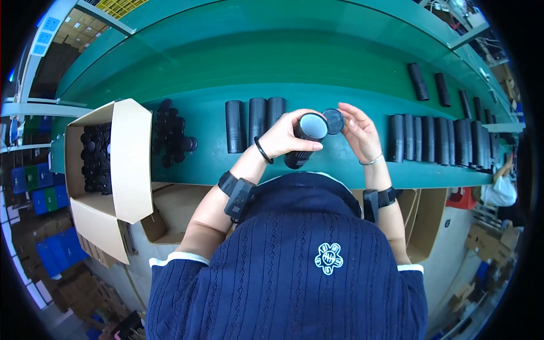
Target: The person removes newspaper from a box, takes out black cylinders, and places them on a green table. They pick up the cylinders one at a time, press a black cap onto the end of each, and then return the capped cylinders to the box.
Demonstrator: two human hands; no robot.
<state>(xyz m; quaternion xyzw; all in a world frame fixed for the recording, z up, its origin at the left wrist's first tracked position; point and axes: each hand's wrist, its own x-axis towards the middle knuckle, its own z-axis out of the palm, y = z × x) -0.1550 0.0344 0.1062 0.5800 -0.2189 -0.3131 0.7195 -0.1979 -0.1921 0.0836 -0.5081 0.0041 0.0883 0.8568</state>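
Observation:
My left hand (283,136) is wrapped round a black cylindrical tube (297,158), whose mouth is tilted up and shows a pale inside. Right beside that mouth is a round black lid (334,121), with its flat face toward me. The fingers of my right hand (362,133) are bent at the lid's right edge and appear to pinch it; their exact grip is partly hidden. Just beyond my left hand, several black tubes (234,126) lie side by side on the green table (340,93).
On the right lies a row of black tubes (426,139), with more tubes (418,82) behind them. To the left are a loose pile of black lids (170,133) and an open cardboard box (131,164) holding more. Another person (498,190) is at the far right.

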